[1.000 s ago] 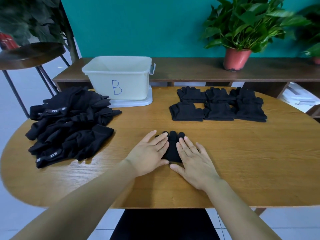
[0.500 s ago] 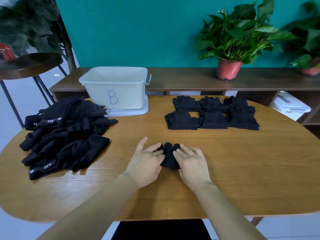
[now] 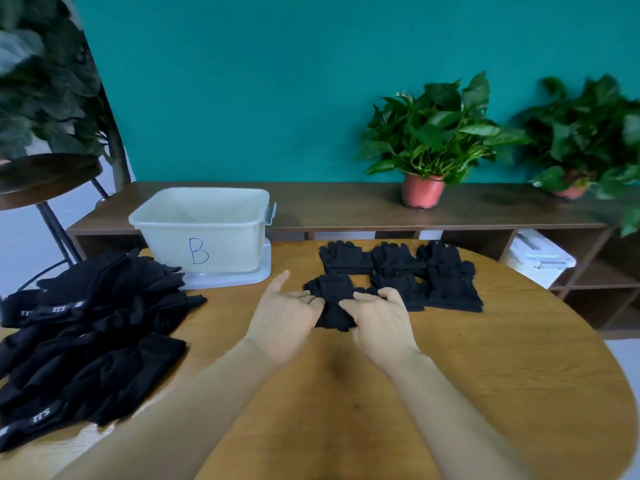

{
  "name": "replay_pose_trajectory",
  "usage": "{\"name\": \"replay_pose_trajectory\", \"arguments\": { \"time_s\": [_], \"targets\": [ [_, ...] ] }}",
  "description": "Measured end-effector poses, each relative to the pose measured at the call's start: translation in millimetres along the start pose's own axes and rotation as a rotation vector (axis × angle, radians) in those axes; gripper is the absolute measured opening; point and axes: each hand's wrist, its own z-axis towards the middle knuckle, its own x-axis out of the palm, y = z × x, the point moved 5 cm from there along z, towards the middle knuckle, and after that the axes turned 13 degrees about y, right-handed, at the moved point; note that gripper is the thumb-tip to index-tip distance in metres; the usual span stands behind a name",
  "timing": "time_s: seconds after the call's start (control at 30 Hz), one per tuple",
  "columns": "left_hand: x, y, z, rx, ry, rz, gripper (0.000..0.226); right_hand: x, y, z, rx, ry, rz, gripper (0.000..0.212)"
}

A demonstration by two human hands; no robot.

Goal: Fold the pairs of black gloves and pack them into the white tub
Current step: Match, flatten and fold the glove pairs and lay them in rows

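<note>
A folded pair of black gloves [image 3: 334,315] is held between my two hands just above the wooden table [image 3: 519,393]. My left hand [image 3: 284,317] grips its left side with curled fingers, thumb raised. My right hand [image 3: 382,322] pinches its right side. Several folded pairs [image 3: 446,275] lie in two rows beyond my hands. A loose heap of unfolded black gloves [image 3: 86,337] covers the table's left side. The white tub [image 3: 204,230] marked "B" stands on its lid at the back left and looks empty.
A low wooden shelf [image 3: 346,206] runs behind the table with two potted plants [image 3: 429,147]. A white lidded box [image 3: 536,258] sits on the floor at right. A dark stool [image 3: 45,178] stands at the left.
My hands went from pressing flat on the glove pair to curling round it and lifting it forward towards the folded rows. The camera has tilted up.
</note>
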Motion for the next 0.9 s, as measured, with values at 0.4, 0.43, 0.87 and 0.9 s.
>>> {"name": "replay_pose_trajectory", "arguments": {
  "time_s": [0.4,0.43,0.87,0.9],
  "targets": [
    [-18,48,123,-0.089,0.09,0.006,0.03,-19,-62,117,0.04,0.002,-0.028,0.035],
    [-16,52,132,-0.09,0.085,0.001,0.031,-15,-67,128,0.037,-0.001,-0.026,0.034],
    [100,10,125,-0.102,0.02,-0.234,0.082,90,-82,128,-0.103,-0.18,-0.162,0.057],
    [100,10,124,-0.107,0.016,-0.245,0.081,90,-83,127,-0.097,-0.193,-0.163,0.056]
  ]
}}
